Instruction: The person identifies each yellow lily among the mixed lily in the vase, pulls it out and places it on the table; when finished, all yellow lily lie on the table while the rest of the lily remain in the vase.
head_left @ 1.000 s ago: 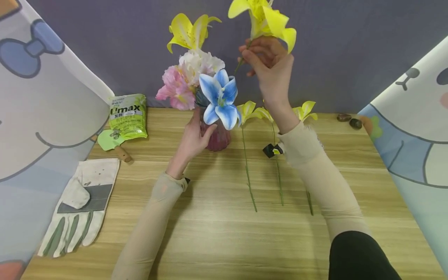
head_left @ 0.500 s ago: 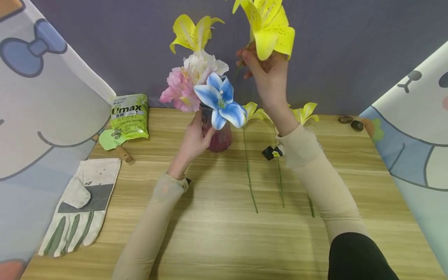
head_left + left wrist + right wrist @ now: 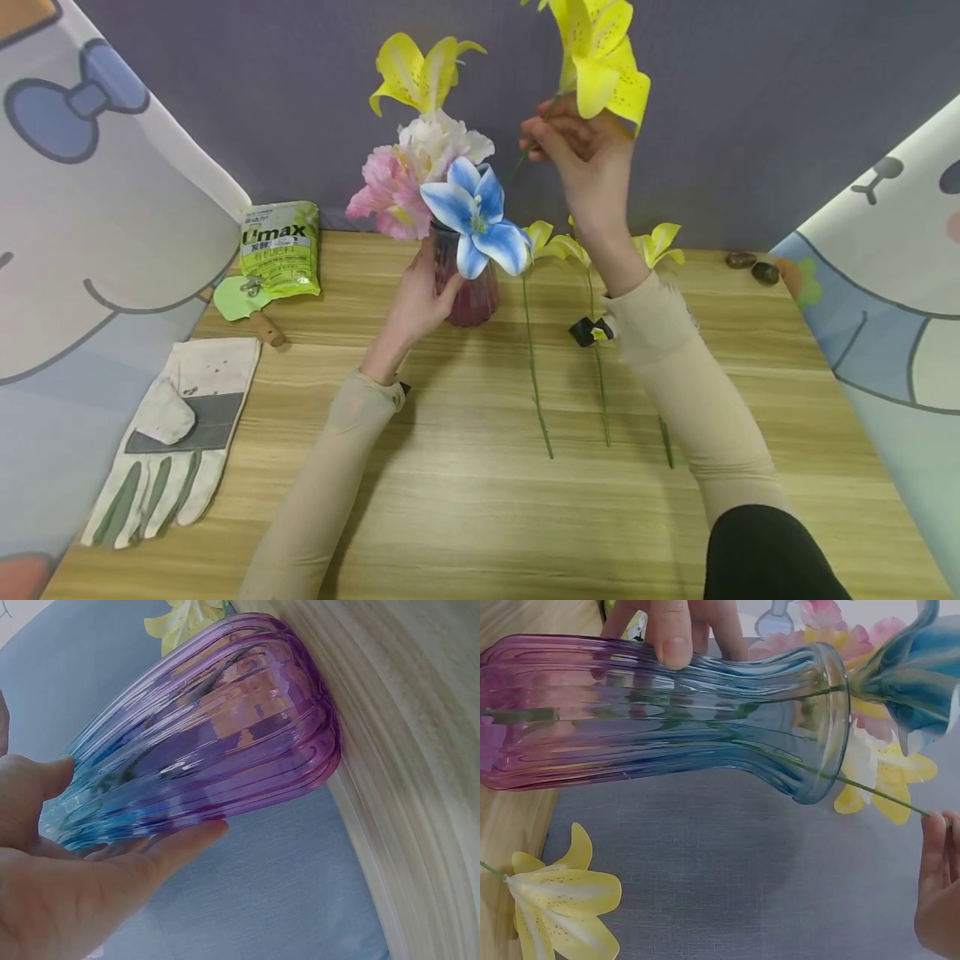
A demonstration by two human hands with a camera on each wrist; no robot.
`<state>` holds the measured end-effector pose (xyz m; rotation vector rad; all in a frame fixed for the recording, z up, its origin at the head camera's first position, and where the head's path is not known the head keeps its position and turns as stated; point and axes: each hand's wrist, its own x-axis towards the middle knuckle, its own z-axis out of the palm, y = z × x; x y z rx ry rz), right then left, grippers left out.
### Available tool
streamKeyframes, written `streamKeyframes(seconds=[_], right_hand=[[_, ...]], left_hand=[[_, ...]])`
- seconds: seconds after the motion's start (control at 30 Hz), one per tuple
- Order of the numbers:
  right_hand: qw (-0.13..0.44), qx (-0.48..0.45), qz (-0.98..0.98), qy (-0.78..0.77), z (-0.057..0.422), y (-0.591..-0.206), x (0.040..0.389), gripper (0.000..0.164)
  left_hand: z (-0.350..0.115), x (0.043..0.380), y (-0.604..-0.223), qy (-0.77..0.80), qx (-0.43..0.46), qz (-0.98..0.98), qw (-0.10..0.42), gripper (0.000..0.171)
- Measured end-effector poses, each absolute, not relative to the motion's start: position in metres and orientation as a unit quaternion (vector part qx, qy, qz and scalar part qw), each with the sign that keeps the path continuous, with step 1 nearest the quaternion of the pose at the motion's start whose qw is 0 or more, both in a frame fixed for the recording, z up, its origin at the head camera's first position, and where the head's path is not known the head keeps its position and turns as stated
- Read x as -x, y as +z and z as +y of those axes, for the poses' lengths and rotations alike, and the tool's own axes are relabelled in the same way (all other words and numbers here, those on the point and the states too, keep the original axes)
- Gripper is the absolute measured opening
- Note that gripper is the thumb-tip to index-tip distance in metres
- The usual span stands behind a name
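My left hand (image 3: pixel 422 293) grips a ribbed glass vase (image 3: pixel 472 293), purple at its base and blue at its neck, which stands on the wooden table (image 3: pixel 465 500). The vase (image 3: pixel 217 750) holds a yellow lily (image 3: pixel 420 71), a white bloom (image 3: pixel 444 143), a pink bloom (image 3: pixel 384 196) and a blue lily (image 3: pixel 477 221). My right hand (image 3: pixel 551 133), raised right of the bouquet, pinches the thin green stem (image 3: pixel 877 795) of another yellow lily (image 3: pixel 600 54). In the right wrist view that stem runs into the mouth of the vase (image 3: pixel 667 720).
Yellow lilies (image 3: pixel 542 237) with long green stems lie on the table right of the vase. At the left are a work glove (image 3: pixel 172 433), a green Umax bag (image 3: pixel 281 248) and a small green trowel (image 3: pixel 240 302). Two pebbles (image 3: pixel 753 267) sit far right.
My right hand has shifted slightly right and down with the yellow lily, whose bloom has turned. The blue lily has tipped lower. My left hand stays on the vase.
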<state>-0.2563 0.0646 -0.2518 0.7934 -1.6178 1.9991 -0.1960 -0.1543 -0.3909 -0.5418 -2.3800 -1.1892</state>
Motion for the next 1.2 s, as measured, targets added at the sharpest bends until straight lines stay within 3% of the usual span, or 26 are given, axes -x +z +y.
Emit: streamKeyframes(seconds=[0.2,0.43,0.57,0.7,0.9,1.2], right_hand=[[0.273,-0.254,-0.52,0.768,0.068,-0.247,0.258,0.013],[0.245,-0.278,-0.524,0.767,0.069,-0.248,0.255,0.016],[0.265,-0.281,-0.498,0.776,0.069,-0.25,0.255,0.019],[0.296,-0.276,-0.473,0.783,0.068,-0.247,0.256,0.021],[0.283,-0.252,-0.461,0.803,0.071,-0.243,0.255,0.019],[0.325,-0.213,-0.402,0.829,0.084,-0.223,0.248,0.025]], left_hand=[[-0.153,0.194,-0.391,-0.424,0.176,-0.864,0.208,0.072],[-0.151,0.193,-0.388,-0.433,0.17,-0.864,0.193,0.066],[-0.152,0.192,-0.388,-0.434,0.163,-0.867,0.182,0.061],[-0.152,0.192,-0.387,-0.433,0.159,-0.87,0.175,0.069],[-0.152,0.194,-0.388,-0.435,0.164,-0.868,0.175,0.066],[-0.152,0.195,-0.388,-0.434,0.167,-0.867,0.181,0.063]])
